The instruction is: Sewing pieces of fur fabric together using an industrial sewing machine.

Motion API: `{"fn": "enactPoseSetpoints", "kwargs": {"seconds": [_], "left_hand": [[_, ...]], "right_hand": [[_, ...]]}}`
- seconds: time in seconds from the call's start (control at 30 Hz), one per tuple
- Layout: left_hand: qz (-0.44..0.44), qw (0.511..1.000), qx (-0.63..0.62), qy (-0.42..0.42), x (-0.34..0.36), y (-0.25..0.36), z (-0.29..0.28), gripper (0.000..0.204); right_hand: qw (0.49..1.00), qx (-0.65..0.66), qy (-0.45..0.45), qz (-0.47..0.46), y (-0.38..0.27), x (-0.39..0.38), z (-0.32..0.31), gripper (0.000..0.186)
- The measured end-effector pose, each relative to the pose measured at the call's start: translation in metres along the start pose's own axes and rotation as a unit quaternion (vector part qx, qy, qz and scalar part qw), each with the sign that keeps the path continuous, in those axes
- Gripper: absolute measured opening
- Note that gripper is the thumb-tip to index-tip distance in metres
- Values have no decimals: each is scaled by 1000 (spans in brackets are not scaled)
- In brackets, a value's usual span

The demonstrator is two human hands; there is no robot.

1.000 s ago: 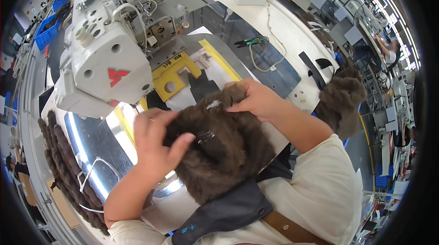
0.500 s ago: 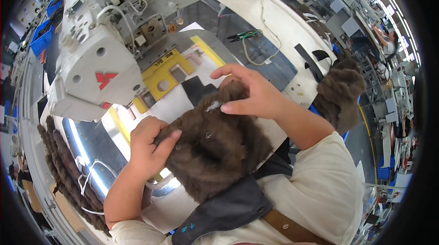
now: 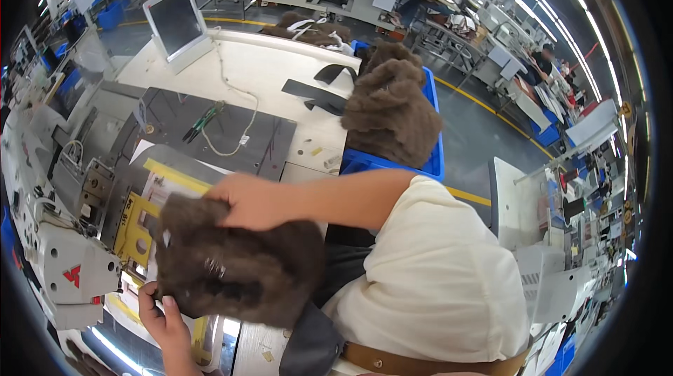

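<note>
A dark brown fur piece (image 3: pixel 245 271) hangs between my two hands, in front of the sewing machine. My left hand (image 3: pixel 167 320) pinches its lower left edge, with the thumb on the near side. At the upper edge, my right hand (image 3: pixel 249 200) grips the fur; most of those fingers are hidden behind it or blurred. Small pale patches show on the fur's surface. Just past it lies a yellow template frame (image 3: pixel 134 225) on the machine bed. The white sewing machine head (image 3: pixel 73 271) stands to the left.
At the right, a blue bin (image 3: pixel 433 144) holds a heap of brown fur (image 3: pixel 392 109). Green-handled snips (image 3: pixel 202 122) and a cord lie on the grey plate. Dark strips (image 3: pixel 315 97) rest near the bin. A screen (image 3: pixel 177 22) stands at the back, and people work farther off.
The view has swung to the right, bringing the blue bin toward the middle. Both hands still hold the fur; my right hand's grip has closed over its upper edge.
</note>
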State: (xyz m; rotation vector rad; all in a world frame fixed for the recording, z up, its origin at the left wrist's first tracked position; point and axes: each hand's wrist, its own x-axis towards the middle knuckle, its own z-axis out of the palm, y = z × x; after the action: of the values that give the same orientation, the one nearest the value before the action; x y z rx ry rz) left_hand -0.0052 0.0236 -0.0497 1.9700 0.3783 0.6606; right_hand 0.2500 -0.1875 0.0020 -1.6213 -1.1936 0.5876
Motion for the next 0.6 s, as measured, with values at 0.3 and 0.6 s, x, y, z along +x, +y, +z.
{"fn": "enactPoseSetpoints", "kwargs": {"seconds": [0.3, 0.6], "left_hand": [[-49, 994, 47, -85, 1, 8, 7, 34], [-74, 990, 39, -112, 3, 1, 6, 21]], "right_hand": [[980, -145, 41, 132, -62, -50, -227, 32], [800, -430, -1, 419, -4, -147, -444, 37]]}}
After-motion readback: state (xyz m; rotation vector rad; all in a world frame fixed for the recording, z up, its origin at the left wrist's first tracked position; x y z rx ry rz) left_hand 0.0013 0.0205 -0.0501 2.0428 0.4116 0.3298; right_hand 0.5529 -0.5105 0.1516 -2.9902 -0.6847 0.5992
